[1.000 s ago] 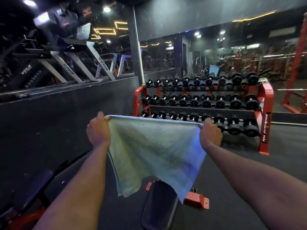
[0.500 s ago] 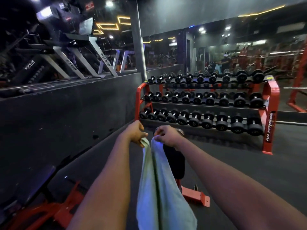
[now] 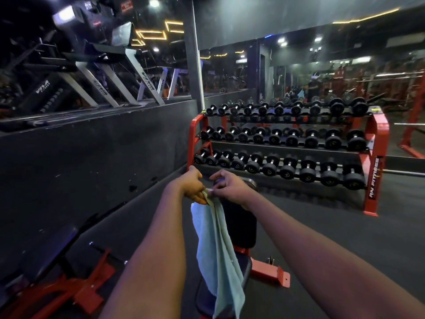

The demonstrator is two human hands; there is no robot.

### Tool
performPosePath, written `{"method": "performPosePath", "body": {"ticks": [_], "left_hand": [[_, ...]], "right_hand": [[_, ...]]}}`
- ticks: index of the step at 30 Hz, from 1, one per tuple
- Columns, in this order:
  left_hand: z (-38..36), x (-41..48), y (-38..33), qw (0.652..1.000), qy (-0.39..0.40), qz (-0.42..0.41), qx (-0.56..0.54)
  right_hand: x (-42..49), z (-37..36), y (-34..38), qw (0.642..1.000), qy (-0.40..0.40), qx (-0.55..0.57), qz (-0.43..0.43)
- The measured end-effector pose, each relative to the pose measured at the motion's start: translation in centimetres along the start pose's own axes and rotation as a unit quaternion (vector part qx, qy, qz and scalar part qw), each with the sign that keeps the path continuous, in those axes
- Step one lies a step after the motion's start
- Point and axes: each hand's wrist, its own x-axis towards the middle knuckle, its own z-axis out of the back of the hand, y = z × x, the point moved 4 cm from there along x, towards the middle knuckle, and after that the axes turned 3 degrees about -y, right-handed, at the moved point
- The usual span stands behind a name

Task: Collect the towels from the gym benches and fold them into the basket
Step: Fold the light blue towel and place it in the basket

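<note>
The pale towel point(image 3: 218, 245) hangs doubled in the air, its top corners meeting between the left hand point(image 3: 194, 188) and the right hand point(image 3: 231, 187). Both sets of fingers pinch the corners above the near black desk point(image 3: 243, 226). Folding looks half done, and the next move is probably to halve the towel again. No basket is in view. A dumbbell rack point(image 3: 379, 139) stands far right.
</note>
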Motion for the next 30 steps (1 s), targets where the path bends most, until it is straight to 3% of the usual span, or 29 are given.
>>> {"method": "performPosePath", "body": {"ticks": [3,7,10,14,16,18,21,24,27,30], "left_hand": [[0.3,0.1,-0.5,0.999,-0.016,-0.025,0.038],[-0.3,-0.3,-0.1,0.998,0.066,0.008,-0.023],[1.2,1.0,2.1,0.995,0.01,-0.029,0.09],[-0.7,1.3,5.2,0.975,0.114,-0.077,0.172],[-1.7,1.7,7.2,0.956,0.123,-0.077,0.256],[-1.9,2.5,9.2,0.945,0.1,-0.065,0.306],[-1.0,3.6,10.6,0.968,0.045,-0.075,0.237],[-0.3,5.0,10.1,0.966,-0.03,-0.114,0.23],[-1.2,7.1,9.8,0.966,-0.09,-0.118,0.213],[-2.3,9.6,10.2,0.969,-0.14,-0.101,0.176]], "right_hand": [[0.0,-0.2,0.2,0.996,-0.005,-0.083,0.028],[0.5,0.4,0.6,0.991,-0.032,-0.101,0.078],[0.8,1.5,1.1,0.991,-0.015,-0.095,0.088],[1.3,2.8,2.5,0.987,-0.043,-0.07,0.139],[1.5,3.5,3.1,0.986,-0.062,-0.059,0.141],[1.6,4.7,2.6,0.986,-0.096,-0.065,0.118],[2.1,6.9,-0.7,0.971,-0.181,-0.142,0.059],[2.5,8.0,-6.1,0.952,-0.204,-0.222,-0.053],[2.7,8.3,-10.3,0.927,-0.244,-0.247,-0.141],[3.6,8.4,-12.2,0.91,-0.28,-0.248,-0.178]]}}
